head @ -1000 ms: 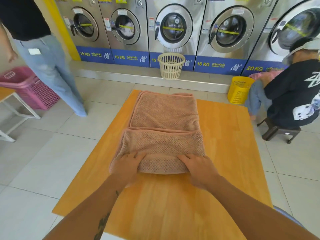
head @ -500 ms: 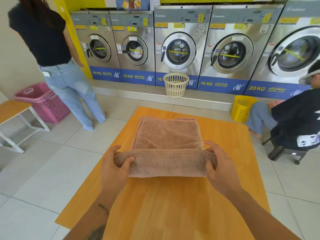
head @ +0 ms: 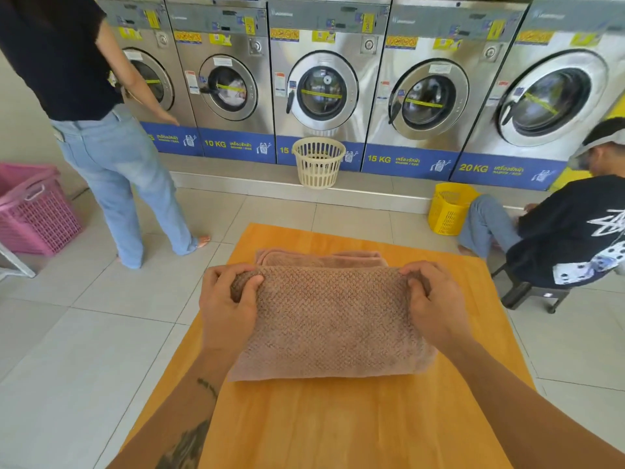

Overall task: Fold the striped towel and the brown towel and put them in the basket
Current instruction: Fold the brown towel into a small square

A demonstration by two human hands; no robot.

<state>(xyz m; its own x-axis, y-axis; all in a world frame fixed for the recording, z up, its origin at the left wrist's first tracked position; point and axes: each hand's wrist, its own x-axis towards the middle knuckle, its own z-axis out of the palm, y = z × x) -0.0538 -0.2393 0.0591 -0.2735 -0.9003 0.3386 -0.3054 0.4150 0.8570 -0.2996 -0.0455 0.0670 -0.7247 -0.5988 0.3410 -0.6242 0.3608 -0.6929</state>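
brown towel: the brown waffle-weave towel (head: 331, 323) lies folded in the middle of the orange-toned wooden table (head: 338, 428). Its near fold is raised off the flat layers that peek out at its 12 o'clock edge.
left hand: the left hand (head: 226, 309) is at the towel's 9 o'clock end, fingers curled over the top edge and thumb on the front, pinching the raised fold.
right hand: the right hand (head: 436, 309) has the same grip at the 3 o'clock end, with the cloth bunched between thumb and fingers.
baskets: a cream slotted plastic basket (head: 318, 162) sits on the floor at 12 o'clock, right against the row of steel front-load washing machines (head: 324, 89). A yellow plastic basket (head: 448, 213) is at about 1 o'clock, and a pink mesh laundry basket (head: 33, 211) is out at 10 o'clock.
people: someone in a black top and light jeans (head: 111, 157) stands at 11 o'clock facing the machines. Someone in a black printed tee (head: 568, 238) sits on a low stool at 2 o'clock, just beside the yellow basket.
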